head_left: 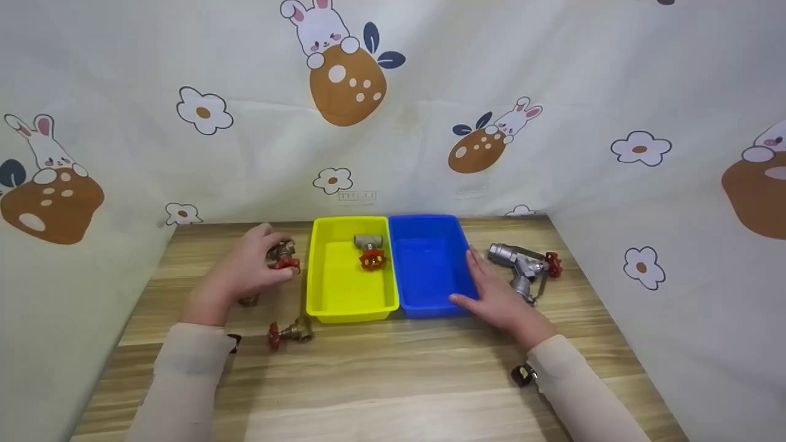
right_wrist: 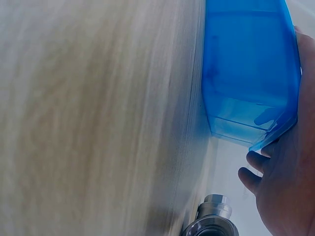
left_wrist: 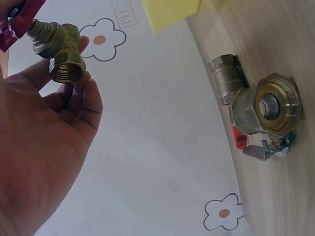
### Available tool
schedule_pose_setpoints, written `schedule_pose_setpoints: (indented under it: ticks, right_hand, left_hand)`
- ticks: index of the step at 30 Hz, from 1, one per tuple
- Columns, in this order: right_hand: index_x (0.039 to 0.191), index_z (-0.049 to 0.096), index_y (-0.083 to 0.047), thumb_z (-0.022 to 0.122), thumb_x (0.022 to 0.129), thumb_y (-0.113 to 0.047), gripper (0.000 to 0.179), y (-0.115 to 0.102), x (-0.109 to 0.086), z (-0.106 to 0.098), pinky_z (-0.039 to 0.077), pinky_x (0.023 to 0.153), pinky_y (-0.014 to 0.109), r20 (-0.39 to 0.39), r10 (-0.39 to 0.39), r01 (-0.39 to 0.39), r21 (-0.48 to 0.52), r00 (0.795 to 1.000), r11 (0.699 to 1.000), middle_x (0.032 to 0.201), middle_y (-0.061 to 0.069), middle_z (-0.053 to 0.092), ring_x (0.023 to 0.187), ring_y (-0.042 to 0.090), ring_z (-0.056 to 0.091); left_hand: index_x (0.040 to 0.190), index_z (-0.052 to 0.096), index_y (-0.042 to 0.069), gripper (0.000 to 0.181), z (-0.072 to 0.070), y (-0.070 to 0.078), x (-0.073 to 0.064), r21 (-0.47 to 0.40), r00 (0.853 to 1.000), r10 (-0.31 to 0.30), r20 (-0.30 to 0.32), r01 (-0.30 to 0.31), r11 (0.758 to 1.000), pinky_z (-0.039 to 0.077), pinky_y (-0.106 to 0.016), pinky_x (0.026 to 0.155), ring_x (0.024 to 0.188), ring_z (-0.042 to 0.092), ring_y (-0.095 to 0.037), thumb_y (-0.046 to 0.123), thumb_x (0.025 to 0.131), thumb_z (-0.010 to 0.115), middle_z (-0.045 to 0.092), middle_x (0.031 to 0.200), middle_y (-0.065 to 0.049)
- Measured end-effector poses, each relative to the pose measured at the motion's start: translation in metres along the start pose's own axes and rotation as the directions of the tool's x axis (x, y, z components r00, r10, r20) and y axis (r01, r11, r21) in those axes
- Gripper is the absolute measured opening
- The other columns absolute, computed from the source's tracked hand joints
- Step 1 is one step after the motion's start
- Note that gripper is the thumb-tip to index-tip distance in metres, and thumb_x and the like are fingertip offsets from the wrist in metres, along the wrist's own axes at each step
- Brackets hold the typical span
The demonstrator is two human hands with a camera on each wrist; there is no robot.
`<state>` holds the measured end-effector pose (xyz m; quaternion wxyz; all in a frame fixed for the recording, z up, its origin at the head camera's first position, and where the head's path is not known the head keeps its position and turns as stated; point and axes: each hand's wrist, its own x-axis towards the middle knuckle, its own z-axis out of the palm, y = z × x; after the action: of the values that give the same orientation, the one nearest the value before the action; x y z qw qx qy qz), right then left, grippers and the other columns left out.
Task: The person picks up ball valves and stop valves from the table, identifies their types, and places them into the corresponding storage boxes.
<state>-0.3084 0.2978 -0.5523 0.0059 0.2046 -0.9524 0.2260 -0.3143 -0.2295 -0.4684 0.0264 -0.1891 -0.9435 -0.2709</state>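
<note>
My left hand [head_left: 249, 267] holds a brass valve [left_wrist: 61, 46] with a red handwheel, raised left of the yellow bin [head_left: 353, 318]. Its threaded opening shows in the left wrist view. At the blue bin [head_left: 430, 312], my right hand [head_left: 497, 298] grips the front right corner, thumb over the rim and fingers along the outer right wall. A valve with a red handwheel [head_left: 370, 252] lies inside the yellow bin. Nearer me on the table, another brass valve [head_left: 295, 331] with a red handwheel lies below the left hand.
Several silver valves [head_left: 522, 267], one with a red handwheel, lie right of the blue bin. A dark-handled piece [head_left: 524, 373] sits beside the right sleeve. A brass ball valve [left_wrist: 261, 108] stands near the left hand. Patterned cloth [head_left: 417, 153] walls the table's back and sides.
</note>
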Motion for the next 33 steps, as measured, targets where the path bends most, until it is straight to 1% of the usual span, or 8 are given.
schedule_pose_setpoints:
  ticks: [2, 5, 8, 13, 20, 24, 30, 33]
  right_hand:
    - [0.177, 0.012, -0.006, 0.064, 0.101, -0.073, 0.113, 0.000, 0.000, 0.001, 0.022, 0.130, 0.068, -0.001, 0.003, -0.003, -0.004, 1.000, 1.000, 0.185, 0.014, 0.010, 0.167, 0.045, 0.016]
    - [0.178, 0.009, -0.008, 0.061, 0.101, -0.076, 0.115, 0.000, -0.001, 0.001, 0.021, 0.130, 0.068, 0.018, 0.013, -0.013, -0.012, 1.000, 1.000, 0.186, 0.012, 0.006, 0.168, 0.044, 0.013]
    - [0.178, 0.006, -0.011, 0.059, 0.100, -0.080, 0.117, 0.000, -0.001, 0.002, 0.021, 0.130, 0.069, 0.031, 0.021, -0.020, -0.012, 0.999, 1.000, 0.186, 0.008, 0.001, 0.168, 0.043, 0.010]
    - [0.179, 0.006, -0.012, 0.058, 0.100, -0.081, 0.117, -0.001, 0.000, 0.000, 0.022, 0.129, 0.071, 0.015, 0.020, -0.020, -0.008, 1.000, 1.000, 0.186, 0.004, -0.001, 0.168, 0.042, 0.010]
    - [0.178, 0.008, -0.012, 0.058, 0.100, -0.080, 0.116, 0.000, -0.001, 0.000, 0.023, 0.128, 0.072, 0.007, 0.015, -0.014, -0.015, 1.000, 1.000, 0.186, 0.004, -0.001, 0.168, 0.043, 0.011]
    - [0.179, 0.008, -0.012, 0.058, 0.100, -0.080, 0.116, 0.001, -0.001, 0.000, 0.023, 0.128, 0.072, 0.006, 0.015, -0.015, -0.014, 1.000, 1.000, 0.186, 0.003, -0.001, 0.168, 0.042, 0.011]
    - [0.177, 0.010, -0.006, 0.064, 0.102, -0.072, 0.114, 0.003, 0.001, 0.002, 0.021, 0.131, 0.067, 0.000, -0.012, 0.012, 0.005, 1.000, 1.000, 0.186, 0.012, 0.005, 0.168, 0.043, 0.012]
    - [0.177, 0.010, -0.006, 0.065, 0.102, -0.070, 0.113, 0.004, 0.001, 0.002, 0.020, 0.131, 0.066, -0.003, -0.016, 0.016, 0.006, 1.000, 1.000, 0.185, 0.014, 0.006, 0.168, 0.044, 0.012]
  left_hand:
    - [0.155, 0.059, 0.001, 0.080, -0.001, 0.002, 0.001, -0.002, 1.000, -0.018, 0.026, 0.018, 1.000, 0.043, -0.076, 0.113, 0.138, 0.049, -0.051, 0.039, 0.090, 0.082, 0.046, 0.157, -0.032]
    - [0.158, 0.055, -0.001, 0.084, -0.003, 0.005, 0.003, 0.010, 0.998, -0.033, 0.056, 0.032, 0.999, 0.038, -0.079, 0.117, 0.146, 0.044, -0.053, 0.042, 0.091, 0.082, 0.037, 0.166, -0.035]
    - [0.158, 0.054, -0.003, 0.086, -0.004, 0.007, 0.005, 0.027, 0.997, -0.030, 0.069, 0.029, 0.999, 0.040, -0.076, 0.118, 0.143, 0.046, -0.050, 0.043, 0.091, 0.082, 0.040, 0.164, -0.033]
    - [0.154, 0.056, -0.004, 0.085, -0.004, 0.012, 0.012, 0.057, 0.997, -0.011, 0.072, 0.007, 0.998, 0.043, -0.072, 0.117, 0.138, 0.050, -0.047, 0.046, 0.091, 0.083, 0.044, 0.160, -0.031]
    - [0.156, 0.055, -0.005, 0.089, -0.003, 0.020, 0.025, 0.101, 0.994, 0.000, 0.106, -0.011, 0.995, 0.035, -0.071, 0.124, 0.150, 0.044, -0.052, 0.049, 0.090, 0.081, 0.038, 0.168, -0.033]
    - [0.154, 0.057, -0.005, 0.086, -0.002, 0.025, 0.034, 0.114, 0.993, 0.023, 0.113, -0.036, 0.993, 0.039, -0.070, 0.122, 0.145, 0.049, -0.050, 0.047, 0.089, 0.080, 0.044, 0.165, -0.032]
    - [0.159, 0.049, -0.011, 0.096, 0.000, 0.031, 0.044, 0.134, 0.990, 0.047, 0.131, -0.064, 0.989, 0.037, -0.068, 0.125, 0.148, 0.047, -0.054, 0.047, 0.088, 0.079, 0.042, 0.166, -0.036]
    - [0.160, 0.048, -0.011, 0.098, 0.001, 0.033, 0.048, 0.144, 0.989, 0.049, 0.138, -0.069, 0.987, 0.037, -0.066, 0.125, 0.148, 0.047, -0.053, 0.048, 0.088, 0.080, 0.042, 0.166, -0.036]
